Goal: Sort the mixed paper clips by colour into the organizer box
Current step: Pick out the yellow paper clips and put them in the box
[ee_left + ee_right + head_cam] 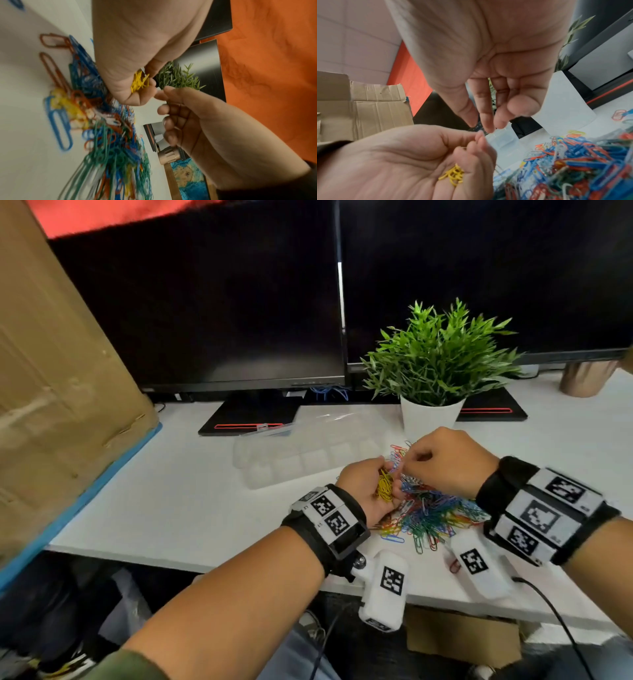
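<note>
My left hand is palm up above the desk, its fingers curled round a bunch of yellow paper clips; the same bunch shows in both wrist views. My right hand hovers just right of it, thumb and forefinger reaching down to the left fingertips. In the right wrist view I see no clip between those fingers. The mixed pile of coloured clips lies on the desk under both hands. The clear organizer box sits open behind and left of the hands.
A potted plant stands close behind the right hand. Two dark monitors fill the back, and a cardboard box stands along the left. The desk's front edge runs under my forearms. A copper cup is far right.
</note>
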